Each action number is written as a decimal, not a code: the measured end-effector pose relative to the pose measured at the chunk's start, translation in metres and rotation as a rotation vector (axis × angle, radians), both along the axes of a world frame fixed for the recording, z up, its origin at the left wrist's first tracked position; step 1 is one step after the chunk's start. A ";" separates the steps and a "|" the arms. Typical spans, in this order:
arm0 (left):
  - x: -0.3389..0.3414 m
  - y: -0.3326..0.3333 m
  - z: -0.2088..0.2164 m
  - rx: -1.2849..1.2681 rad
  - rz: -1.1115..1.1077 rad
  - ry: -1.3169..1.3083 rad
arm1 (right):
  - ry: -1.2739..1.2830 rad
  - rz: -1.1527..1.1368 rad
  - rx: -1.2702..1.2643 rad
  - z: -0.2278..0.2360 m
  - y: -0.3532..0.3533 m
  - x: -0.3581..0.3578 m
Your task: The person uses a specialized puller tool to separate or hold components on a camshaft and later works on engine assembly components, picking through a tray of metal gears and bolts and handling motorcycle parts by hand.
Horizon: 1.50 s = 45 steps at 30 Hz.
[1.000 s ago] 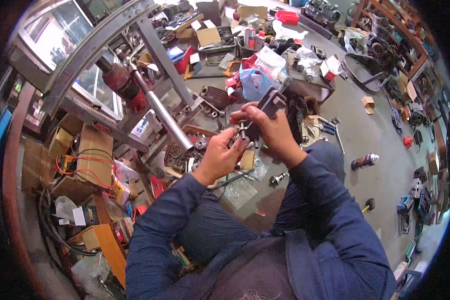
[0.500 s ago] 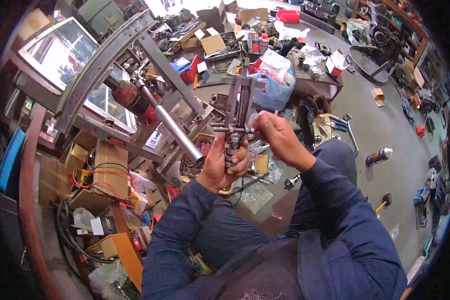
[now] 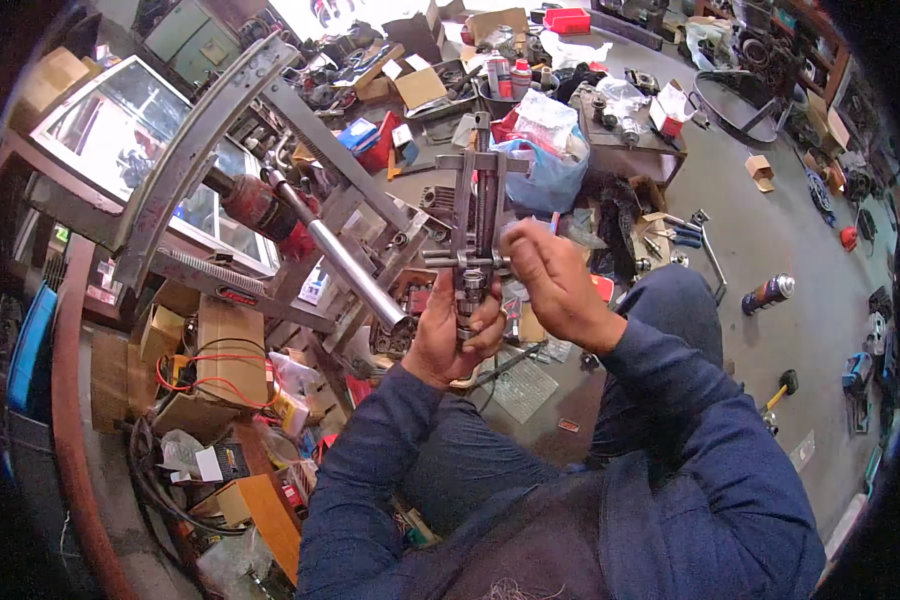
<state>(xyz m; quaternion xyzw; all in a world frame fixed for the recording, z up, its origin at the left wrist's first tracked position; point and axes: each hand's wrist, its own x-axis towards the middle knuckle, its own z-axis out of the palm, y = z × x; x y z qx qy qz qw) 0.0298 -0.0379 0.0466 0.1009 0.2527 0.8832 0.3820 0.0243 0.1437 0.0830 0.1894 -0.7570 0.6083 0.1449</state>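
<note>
A steel two-arm gear puller (image 3: 482, 205) stands upright in front of me, its long threaded screw between two arms. My left hand (image 3: 448, 335) is wrapped from below around the ribbed metal part (image 3: 473, 290) at the puller's near end. Just above that hand, a thin crossbar (image 3: 460, 261) runs sideways across the puller. Beside its right end, my right hand (image 3: 560, 285) is closed with the fingers curled in. What those fingers hold, if anything, is hidden.
On the left, a steel press frame (image 3: 195, 140) carries a red hydraulic jack (image 3: 265, 208) and a slanting chrome tube (image 3: 355, 272). Ahead stands a blue plastic bag (image 3: 545, 180). A spray can (image 3: 768, 294) and a yellow-handled hammer (image 3: 782, 388) lie on the floor at right.
My right hand has shifted slightly beside the crossbar, its fingers more curled. My left hand keeps its grip on the ribbed part. The whole view has shifted slightly.
</note>
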 end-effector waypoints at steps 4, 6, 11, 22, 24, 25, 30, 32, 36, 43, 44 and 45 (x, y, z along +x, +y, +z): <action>0.000 -0.003 0.001 0.012 0.000 -0.012 | 0.049 0.006 0.095 -0.006 0.003 -0.008; -0.001 -0.005 0.000 0.009 -0.008 0.022 | -0.263 0.144 -0.021 -0.001 0.004 0.001; 0.002 -0.003 -0.002 -0.019 -0.030 0.059 | 0.174 -0.023 0.095 -0.012 0.008 -0.003; 0.008 -0.010 -0.005 0.066 -0.099 0.196 | 0.467 -0.143 0.053 0.019 0.003 0.009; 0.007 -0.009 0.002 0.073 -0.097 0.195 | 0.485 0.040 0.260 0.009 0.012 -0.001; 0.007 -0.007 0.005 0.075 -0.096 0.222 | 0.525 0.022 0.258 0.007 0.013 -0.002; 0.010 -0.012 0.011 -0.004 -0.071 0.203 | 0.535 -0.097 0.181 0.015 0.006 0.008; 0.011 -0.011 0.003 0.001 -0.070 0.189 | 0.403 0.033 0.063 0.002 0.012 0.001; 0.010 -0.008 0.002 0.066 -0.117 0.255 | 0.406 -0.077 0.108 0.011 -0.002 0.009; 0.013 -0.009 0.003 0.045 -0.195 0.253 | 0.406 -0.042 -0.040 0.014 -0.007 0.011; 0.016 -0.010 0.008 0.009 -0.181 0.232 | 0.465 -0.042 -0.039 0.011 -0.004 0.008; 0.017 -0.013 0.009 -0.020 -0.163 0.207 | 0.232 0.174 0.165 0.006 0.011 0.007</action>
